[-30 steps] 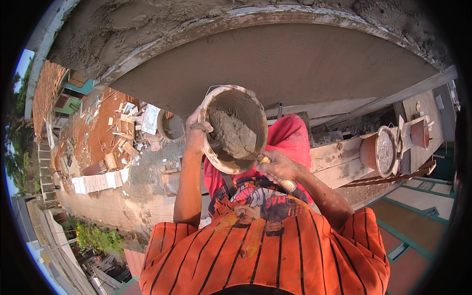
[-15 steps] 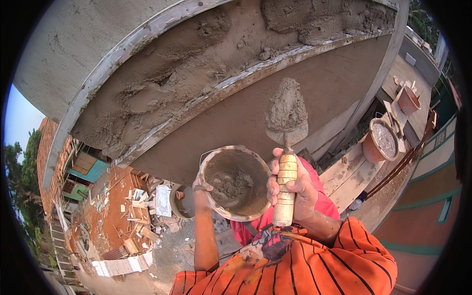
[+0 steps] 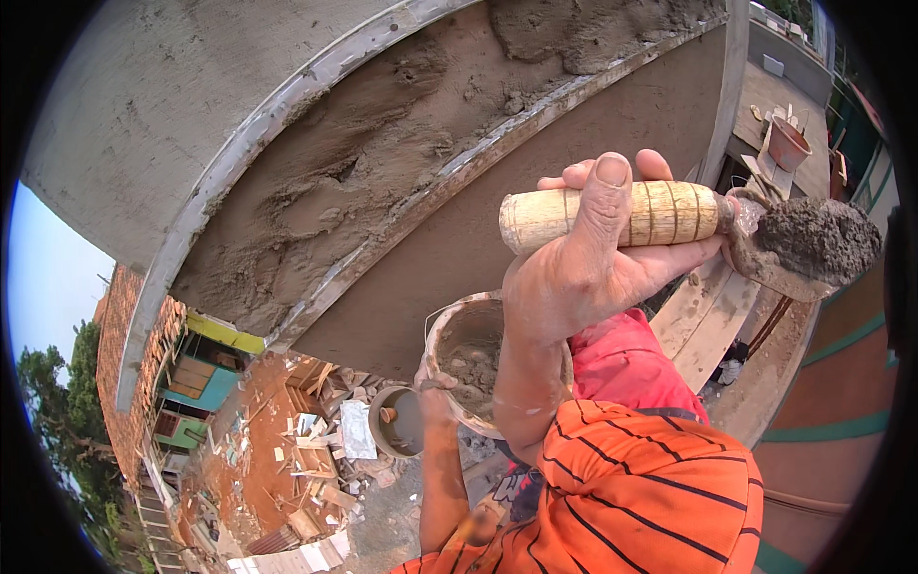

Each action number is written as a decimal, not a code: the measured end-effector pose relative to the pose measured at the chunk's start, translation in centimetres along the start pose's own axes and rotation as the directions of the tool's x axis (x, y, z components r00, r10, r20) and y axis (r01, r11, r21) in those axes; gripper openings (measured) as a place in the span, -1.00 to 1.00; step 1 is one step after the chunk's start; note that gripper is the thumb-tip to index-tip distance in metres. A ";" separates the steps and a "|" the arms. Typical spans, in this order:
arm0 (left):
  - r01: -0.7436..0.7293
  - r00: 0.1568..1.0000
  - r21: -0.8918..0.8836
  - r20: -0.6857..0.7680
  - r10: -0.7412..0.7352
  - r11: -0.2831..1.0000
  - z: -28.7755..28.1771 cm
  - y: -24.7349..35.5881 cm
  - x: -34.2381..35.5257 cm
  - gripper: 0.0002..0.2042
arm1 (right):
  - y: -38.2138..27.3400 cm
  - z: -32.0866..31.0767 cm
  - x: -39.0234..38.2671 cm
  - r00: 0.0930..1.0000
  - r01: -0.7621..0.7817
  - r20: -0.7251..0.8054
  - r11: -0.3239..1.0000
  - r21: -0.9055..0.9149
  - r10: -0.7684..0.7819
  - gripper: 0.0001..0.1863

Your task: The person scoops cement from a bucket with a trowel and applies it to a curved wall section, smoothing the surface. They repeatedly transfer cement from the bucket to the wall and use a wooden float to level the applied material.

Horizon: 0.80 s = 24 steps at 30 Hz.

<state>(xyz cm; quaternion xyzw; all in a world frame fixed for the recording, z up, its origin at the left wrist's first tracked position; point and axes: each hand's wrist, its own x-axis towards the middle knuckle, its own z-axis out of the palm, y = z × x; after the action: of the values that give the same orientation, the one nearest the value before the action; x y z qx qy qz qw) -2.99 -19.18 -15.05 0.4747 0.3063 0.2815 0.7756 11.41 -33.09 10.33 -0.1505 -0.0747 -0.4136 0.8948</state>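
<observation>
My right hand (image 3: pixel 595 239) is raised in front of the wall, closed around the ringed wooden handle of a trowel (image 3: pixel 669 212). The trowel lies almost level, its blade pointing right, with a heap of grey mortar (image 3: pixel 820 234) on it. Lower down, my left hand (image 3: pixel 438 375) grips the rim of a bucket (image 3: pixel 478 323) close to my body. Wet mortar sits inside the bucket, partly hidden behind my right forearm. Ahead, a band of rough, wet mortar (image 3: pixel 382 143) covers the wall between two pale straight strips (image 3: pixel 564 96).
Planks (image 3: pixel 703 316) form a platform at right, and a reddish bucket (image 3: pixel 789 143) stands farther off. Far below left lie rubble and broken wood (image 3: pixel 296 450) beside a round tub (image 3: pixel 382 435). Smooth grey plaster (image 3: pixel 191 86) spans the upper left.
My right hand has lifted and swung the loaded trowel from upright to level, blade to the right. The view has shifted, and the bucket appears farther right, still in my left hand.
</observation>
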 end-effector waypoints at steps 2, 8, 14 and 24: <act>-0.039 0.999 0.049 -0.002 0.039 0.998 -1.2 0.5 -1.1 -0.43 | 1.1 0.4 -1.1 0.997 0.024 -0.069 0.997 -0.072 -0.029 -0.10; -0.033 0.986 0.075 0.167 0.020 0.997 2.4 -0.2 -0.7 -0.41 | 7.0 2.9 -3.2 0.958 -0.255 0.040 0.907 -0.335 0.284 -0.05; -0.034 0.993 0.037 0.117 0.029 0.999 2.7 1.1 -0.3 -0.40 | -7.2 -4.6 -15.6 0.030 -0.326 0.904 0.859 -0.394 0.426 -0.29; 0.062 0.989 -0.059 0.137 -0.053 0.996 2.1 3.2 0.5 -0.35 | -1.8 -16.5 0.8 -0.336 0.019 0.487 0.523 -0.852 0.806 -0.66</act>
<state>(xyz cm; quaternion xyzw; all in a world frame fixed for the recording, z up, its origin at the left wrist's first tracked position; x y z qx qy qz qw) -1.54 -18.74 -11.49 0.4589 0.2574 0.2357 0.8171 10.73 -40.23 -4.63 -0.6585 -0.4994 0.2325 0.5127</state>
